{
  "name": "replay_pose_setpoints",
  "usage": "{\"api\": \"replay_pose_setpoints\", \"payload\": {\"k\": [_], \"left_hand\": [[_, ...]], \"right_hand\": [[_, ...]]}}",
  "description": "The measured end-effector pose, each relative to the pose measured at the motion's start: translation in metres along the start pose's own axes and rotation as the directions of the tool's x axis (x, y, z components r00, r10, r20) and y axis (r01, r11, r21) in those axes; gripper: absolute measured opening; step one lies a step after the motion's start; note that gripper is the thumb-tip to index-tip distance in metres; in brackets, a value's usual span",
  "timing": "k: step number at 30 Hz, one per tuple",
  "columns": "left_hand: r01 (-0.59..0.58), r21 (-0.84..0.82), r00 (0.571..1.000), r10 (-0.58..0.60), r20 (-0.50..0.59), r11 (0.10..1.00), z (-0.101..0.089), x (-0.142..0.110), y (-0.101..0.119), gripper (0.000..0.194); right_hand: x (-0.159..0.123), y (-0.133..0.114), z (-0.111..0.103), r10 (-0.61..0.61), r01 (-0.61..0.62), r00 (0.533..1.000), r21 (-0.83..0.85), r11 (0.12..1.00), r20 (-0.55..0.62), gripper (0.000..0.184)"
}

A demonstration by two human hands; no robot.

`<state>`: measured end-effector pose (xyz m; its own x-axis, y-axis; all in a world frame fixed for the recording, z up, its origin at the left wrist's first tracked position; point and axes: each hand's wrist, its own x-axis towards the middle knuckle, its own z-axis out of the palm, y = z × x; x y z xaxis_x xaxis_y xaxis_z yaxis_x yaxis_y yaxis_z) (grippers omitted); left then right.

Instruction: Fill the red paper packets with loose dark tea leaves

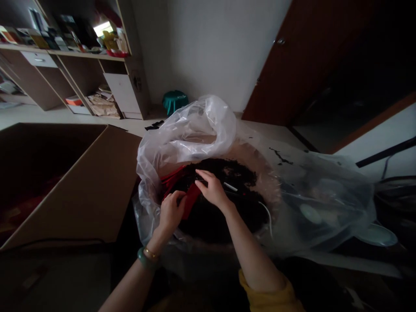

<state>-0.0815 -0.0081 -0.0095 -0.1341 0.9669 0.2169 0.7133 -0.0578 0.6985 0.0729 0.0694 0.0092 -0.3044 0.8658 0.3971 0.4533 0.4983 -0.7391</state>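
Note:
My left hand (171, 211) is closed on the lower left side of a red packet (191, 199), its thumb bent against the edge. At the packet's upper end is my right hand (209, 188), fingers and thumb curved around its top edge. Dark, loose, crumbly material (227, 171) lies below both hands, inside a large clear plastic bag (185, 149) with its rim folded open. More red packaging (172, 177) sits at the left inside the bag. A short white strip (230, 186) lies on the dark material, right of my right hand.
An open cardboard box (97, 186) stands close on the left. A white cord (269, 219) curves at the bag's right side, where more clear plastic (325, 199) spreads. Behind are a teal covered object (175, 102), a shelved desk (91, 56) and a brown door (292, 65).

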Motion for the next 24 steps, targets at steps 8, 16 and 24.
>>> {"api": "replay_pose_setpoints", "payload": {"k": [8,16,24], "left_hand": [[0.060,-0.271,0.998,-0.057,0.020,0.961,0.012,-0.014,0.025,0.016],[0.142,-0.458,0.990,-0.132,0.053,0.878,0.013,-0.012,0.026,0.019],[0.221,-0.647,0.975,-0.178,0.132,0.730,0.007,-0.007,0.019,0.042]], "right_hand": [[-0.073,-0.012,-0.007,-0.026,0.005,0.970,-0.089,0.996,-0.243,0.034],[-0.079,-0.021,-0.010,0.062,-0.049,0.921,0.045,0.998,-0.384,0.042],[-0.103,0.001,-0.014,0.460,-0.422,0.875,0.229,0.877,-0.151,0.024]]}}
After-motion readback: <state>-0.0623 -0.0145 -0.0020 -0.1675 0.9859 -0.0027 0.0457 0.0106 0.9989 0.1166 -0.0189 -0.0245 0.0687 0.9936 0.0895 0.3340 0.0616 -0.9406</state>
